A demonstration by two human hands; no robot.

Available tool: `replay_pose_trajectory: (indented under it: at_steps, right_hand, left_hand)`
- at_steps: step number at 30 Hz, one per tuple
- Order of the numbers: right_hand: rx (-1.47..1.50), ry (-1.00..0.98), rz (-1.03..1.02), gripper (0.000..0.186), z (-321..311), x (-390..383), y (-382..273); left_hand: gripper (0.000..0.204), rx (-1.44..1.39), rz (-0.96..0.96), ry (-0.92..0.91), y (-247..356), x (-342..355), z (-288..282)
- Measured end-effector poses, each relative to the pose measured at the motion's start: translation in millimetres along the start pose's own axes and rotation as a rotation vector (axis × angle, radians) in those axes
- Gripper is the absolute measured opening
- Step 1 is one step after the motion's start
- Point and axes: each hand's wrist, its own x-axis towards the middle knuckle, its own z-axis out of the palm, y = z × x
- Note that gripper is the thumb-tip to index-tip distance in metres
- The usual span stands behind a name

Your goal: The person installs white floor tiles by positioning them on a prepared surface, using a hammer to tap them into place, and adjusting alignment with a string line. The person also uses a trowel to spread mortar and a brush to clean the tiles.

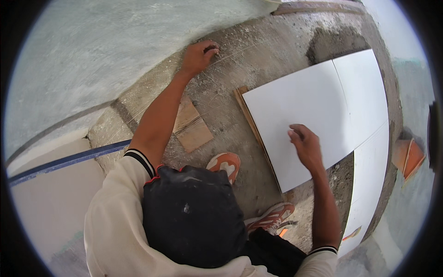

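Observation:
My left hand (199, 56) is stretched far out over the rough floor by the wall, its fingers curled in. A thin pale string (237, 53) seems to run along the floor beside its fingertips; whether they grip it I cannot tell. Over a large white tile (295, 106) hangs my right hand (307, 147), thumb and fingers drawn together in a pinch. What it holds, if anything, is too small to make out. The tile's left edge has a wooden strip (251, 120) along it. More white tiles (369, 87) adjoin it on the right.
Dark wet mortar (337, 42) lies beyond the tiles. A square wooden board (191, 129) is on the floor left of my shoes (224, 165). A long blue bar (69, 161) reaches in from the left. An orange object (408, 158) is at the right wall.

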Motion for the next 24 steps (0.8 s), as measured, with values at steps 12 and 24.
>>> replay_pose_trajectory:
  at_steps: [12,24]
  right_hand:
    - [-0.561,0.005,0.169,0.027,-145,-174,75]
    - [0.413,-0.559,0.902,0.024,-39,-405,228]
  left_hand:
    - [0.017,-0.08,-0.021,0.082,-4,-3,10]
    - [0.018,0.083,-0.039,0.02,19,4,5]
